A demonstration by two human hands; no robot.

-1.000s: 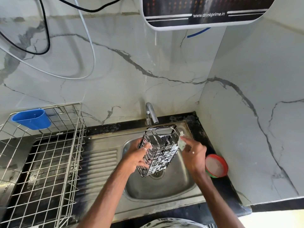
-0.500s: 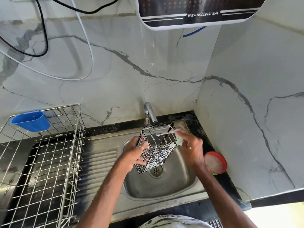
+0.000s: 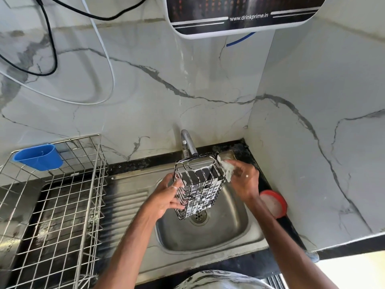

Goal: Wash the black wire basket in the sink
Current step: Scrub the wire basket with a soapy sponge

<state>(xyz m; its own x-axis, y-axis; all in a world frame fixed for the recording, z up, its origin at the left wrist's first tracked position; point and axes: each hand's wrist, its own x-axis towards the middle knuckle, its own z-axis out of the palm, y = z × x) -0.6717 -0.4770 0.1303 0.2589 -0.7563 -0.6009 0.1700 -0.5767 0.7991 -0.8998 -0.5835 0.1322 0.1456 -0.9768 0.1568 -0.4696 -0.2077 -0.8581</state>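
Basket was held in the air over the sink, not resting on it, just below the tap and above the drain.

Left hand gripped its left side, fingers curled round the wires. Right hand pinched a foamy scrubber against the basket's upper right corner.

Change over the last second:
- The scrubber went from the upper right side up to the top rim, then sat at the top right corner. These were small scrubbing strokes along that edge.
- The left grip stayed put.
- The basket kept about the same place and tilt, maybe nudged slightly toward the tap.
- White foam showed over most of the front wires.

Judgement: soaping stage, well along on the visible face. The far end was being worked, and the rinse was not yet done. No water stream could be made out from the tap.

Orientation:
- The long axis ran from up by the tap spout down toward the drain, tilted and leaning a bit left at the bottom.
- The upper end, with a slotted metal plate, pointed up and back toward the wall. The lower end pointed at the drain.
- Which face was the open one, I couldn't tell.

Off to the side were a red tub on the counter to the right and a wire rack with a blue cup to the left.
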